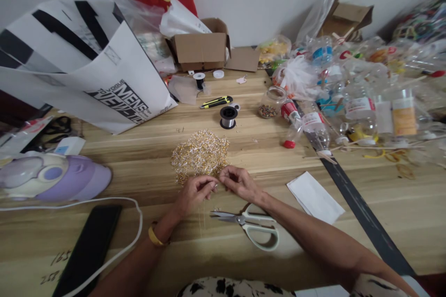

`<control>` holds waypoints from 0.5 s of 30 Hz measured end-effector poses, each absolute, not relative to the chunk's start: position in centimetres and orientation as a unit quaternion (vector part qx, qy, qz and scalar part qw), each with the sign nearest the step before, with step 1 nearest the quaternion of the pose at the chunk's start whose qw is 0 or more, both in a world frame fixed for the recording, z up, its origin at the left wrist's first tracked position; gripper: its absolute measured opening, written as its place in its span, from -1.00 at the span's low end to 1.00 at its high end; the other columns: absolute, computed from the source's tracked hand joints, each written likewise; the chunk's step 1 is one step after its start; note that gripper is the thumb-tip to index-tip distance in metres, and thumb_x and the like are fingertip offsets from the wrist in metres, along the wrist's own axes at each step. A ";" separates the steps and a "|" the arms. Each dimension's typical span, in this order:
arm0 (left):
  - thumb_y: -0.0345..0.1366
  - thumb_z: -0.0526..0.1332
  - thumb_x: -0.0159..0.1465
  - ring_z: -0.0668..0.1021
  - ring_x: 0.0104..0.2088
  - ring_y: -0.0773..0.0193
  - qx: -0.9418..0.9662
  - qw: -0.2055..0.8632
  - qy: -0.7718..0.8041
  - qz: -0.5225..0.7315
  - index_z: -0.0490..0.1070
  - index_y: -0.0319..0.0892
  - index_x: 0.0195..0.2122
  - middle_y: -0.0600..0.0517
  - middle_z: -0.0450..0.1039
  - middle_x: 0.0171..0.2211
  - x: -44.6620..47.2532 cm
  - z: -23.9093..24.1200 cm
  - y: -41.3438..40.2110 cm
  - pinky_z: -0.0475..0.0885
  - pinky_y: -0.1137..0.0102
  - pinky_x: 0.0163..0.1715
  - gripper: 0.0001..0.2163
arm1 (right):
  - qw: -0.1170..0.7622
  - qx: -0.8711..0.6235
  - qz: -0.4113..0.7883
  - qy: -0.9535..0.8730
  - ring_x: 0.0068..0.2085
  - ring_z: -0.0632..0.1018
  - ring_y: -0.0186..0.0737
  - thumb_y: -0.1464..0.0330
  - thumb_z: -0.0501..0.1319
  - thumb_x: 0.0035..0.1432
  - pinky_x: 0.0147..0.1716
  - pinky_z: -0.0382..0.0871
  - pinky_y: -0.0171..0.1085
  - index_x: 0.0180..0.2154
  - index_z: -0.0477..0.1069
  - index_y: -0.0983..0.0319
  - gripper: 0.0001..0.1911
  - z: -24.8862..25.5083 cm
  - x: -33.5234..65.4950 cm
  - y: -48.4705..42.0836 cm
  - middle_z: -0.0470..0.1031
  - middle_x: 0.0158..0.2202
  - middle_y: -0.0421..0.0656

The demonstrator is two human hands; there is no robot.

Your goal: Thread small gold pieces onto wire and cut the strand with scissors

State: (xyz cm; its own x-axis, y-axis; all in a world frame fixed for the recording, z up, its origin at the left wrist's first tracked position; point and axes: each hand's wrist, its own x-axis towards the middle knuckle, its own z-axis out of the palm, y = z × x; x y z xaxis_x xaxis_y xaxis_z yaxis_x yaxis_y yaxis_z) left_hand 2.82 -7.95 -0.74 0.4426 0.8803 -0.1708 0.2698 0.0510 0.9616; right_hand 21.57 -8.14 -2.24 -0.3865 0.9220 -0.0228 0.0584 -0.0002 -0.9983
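Beadwork sits mid-frame, and I see my left hand and right hand both pinching its lower edge, scissors just below them.

Fingers of left hand and right hand together at mid-table. Just beyond fingertips: beaded wire cluster. Farther beyond, in order: wire spool, utility knife, cardboard box. Nearer than fingers: scissors. Right: paper slip. Beyond-right: jar. Near-left: phone. Beyond-left: paper bag.
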 end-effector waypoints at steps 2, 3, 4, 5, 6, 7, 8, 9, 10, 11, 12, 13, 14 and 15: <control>-0.21 0.16 0.20 0.37 -0.61 0.44 0.634 0.566 0.451 0.272 0.48 -0.27 -0.31 0.03 0.46 -0.51 2.9 -0.7 -7.9 0.30 0.53 -0.59 -0.78 | 0.376 -0.406 0.571 -0.606 -0.54 0.31 -0.42 0.21 0.14 0.19 -0.56 0.16 -0.42 -0.39 0.32 0.28 -0.74 -2.3 21.6 -8.1 0.30 -0.50 -0.25; -0.21 0.17 0.19 0.37 -0.61 0.44 0.635 0.566 0.450 0.272 0.48 -0.27 -0.32 0.03 0.45 -0.52 3.0 -0.7 -8.0 0.30 0.52 -0.59 -0.78 | 0.377 -0.405 0.568 -0.609 -0.53 0.31 -0.42 0.21 0.14 0.19 -0.55 0.17 -0.42 -0.39 0.32 0.29 -0.74 -2.3 21.6 -8.1 0.30 -0.50 -0.24; -0.21 0.17 0.19 0.37 -0.61 0.44 0.635 0.565 0.450 0.273 0.47 -0.27 -0.34 0.04 0.44 -0.53 3.0 -0.7 -8.0 0.30 0.53 -0.59 -0.79 | 0.378 -0.405 0.564 -0.612 -0.52 0.31 -0.42 0.22 0.14 0.19 -0.55 0.17 -0.42 -0.39 0.32 0.29 -0.75 -2.4 21.6 -8.1 0.31 -0.50 -0.24; -0.21 0.18 0.18 0.37 -0.61 0.44 0.636 0.563 0.450 0.274 0.47 -0.27 -0.35 0.05 0.43 -0.54 3.1 -0.8 -8.0 0.29 0.53 -0.59 -0.79 | 0.378 -0.406 0.561 -0.614 -0.52 0.32 -0.42 0.22 0.14 0.19 -0.54 0.17 -0.42 -0.39 0.33 0.29 -0.75 -2.4 21.6 -8.1 0.31 -0.50 -0.24; -0.21 0.18 0.18 0.36 -0.61 0.44 0.638 0.559 0.452 0.275 0.47 -0.26 -0.35 0.06 0.42 -0.54 3.2 -0.9 -8.0 0.29 0.53 -0.59 -0.80 | 0.378 -0.406 0.559 -0.616 -0.52 0.31 -0.42 0.22 0.14 0.19 -0.54 0.16 -0.42 -0.39 0.33 0.29 -0.75 -2.3 21.6 -8.1 0.31 -0.50 -0.24; -0.22 0.18 0.18 0.36 -0.60 0.44 0.641 0.555 0.453 0.275 0.46 -0.26 -0.35 0.06 0.41 -0.55 3.2 -0.9 -8.0 0.29 0.53 -0.59 -0.80 | 0.376 -0.407 0.557 -0.618 -0.52 0.31 -0.42 0.22 0.14 0.19 -0.54 0.16 -0.42 -0.39 0.33 0.29 -0.75 -2.3 21.6 -8.1 0.31 -0.50 -0.24; -0.23 0.18 0.19 0.36 -0.60 0.44 0.645 0.550 0.455 0.274 0.46 -0.26 -0.36 0.07 0.40 -0.55 3.3 -1.0 -8.1 0.28 0.54 -0.59 -0.81 | 0.374 -0.409 0.556 -0.620 -0.52 0.31 -0.42 0.22 0.14 0.19 -0.54 0.16 -0.42 -0.39 0.33 0.29 -0.75 -2.2 21.6 -8.1 0.31 -0.50 -0.24; -0.24 0.18 0.18 0.35 -0.60 0.44 0.648 0.545 0.456 0.274 0.45 -0.26 -0.37 0.08 0.39 -0.57 3.4 -1.1 -8.1 0.27 0.54 -0.60 -0.82 | 0.373 -0.409 0.554 -0.622 -0.52 0.31 -0.41 0.22 0.14 0.19 -0.54 0.16 -0.42 -0.39 0.34 0.29 -0.75 -2.2 21.6 -8.1 0.30 -0.51 -0.24; -0.25 0.18 0.18 0.35 -0.60 0.45 0.652 0.540 0.457 0.274 0.44 -0.26 -0.38 0.09 0.37 -0.58 3.4 -1.1 -8.1 0.26 0.55 -0.61 -0.84 | 0.372 -0.410 0.553 -0.623 -0.51 0.31 -0.41 0.22 0.14 0.19 -0.54 0.16 -0.42 -0.39 0.34 0.29 -0.75 -2.1 21.6 -8.1 0.31 -0.51 -0.24; -0.26 0.17 0.18 0.33 -0.61 0.45 0.654 0.534 0.459 0.276 0.43 -0.25 -0.40 0.10 0.36 -0.59 3.5 -1.1 -8.1 0.24 0.55 -0.62 -0.85 | 0.372 -0.409 0.552 -0.624 -0.51 0.31 -0.41 0.22 0.14 0.19 -0.54 0.16 -0.41 -0.39 0.34 0.29 -0.75 -2.1 21.6 -8.2 0.31 -0.51 -0.23; -0.27 0.17 0.18 0.32 -0.62 0.46 0.656 0.530 0.460 0.277 0.42 -0.25 -0.42 0.11 0.35 -0.60 3.6 -1.1 -8.1 0.22 0.56 -0.63 -0.85 | 0.371 -0.408 0.553 -0.625 -0.51 0.31 -0.41 0.22 0.15 0.19 -0.54 0.16 -0.41 -0.39 0.35 0.29 -0.75 -2.0 21.6 -8.2 0.31 -0.50 -0.23; -0.28 0.17 0.17 0.32 -0.63 0.46 0.658 0.526 0.462 0.278 0.41 -0.25 -0.44 0.11 0.34 -0.61 3.6 -1.1 -8.0 0.21 0.56 -0.63 -0.85 | 0.370 -0.406 0.554 -0.625 -0.51 0.31 -0.41 0.22 0.15 0.19 -0.54 0.16 -0.41 -0.38 0.35 0.29 -0.75 -2.0 21.6 -8.2 0.31 -0.50 -0.23; -0.28 0.17 0.18 0.31 -0.64 0.46 0.658 0.525 0.463 0.279 0.40 -0.25 -0.46 0.11 0.34 -0.61 3.6 -1.1 -8.0 0.20 0.56 -0.64 -0.85 | 0.369 -0.405 0.555 -0.625 -0.51 0.31 -0.41 0.21 0.15 0.18 -0.54 0.16 -0.41 -0.38 0.35 0.29 -0.75 -2.0 21.6 -8.2 0.32 -0.50 -0.23; -0.28 0.16 0.18 0.31 -0.64 0.47 0.658 0.525 0.463 0.278 0.39 -0.25 -0.46 0.11 0.34 -0.61 3.7 -1.1 -8.0 0.20 0.56 -0.64 -0.85 | 0.369 -0.406 0.556 -0.625 -0.51 0.31 -0.41 0.21 0.15 0.18 -0.54 0.16 -0.41 -0.38 0.35 0.29 -0.74 -2.0 21.6 -8.2 0.32 -0.50 -0.23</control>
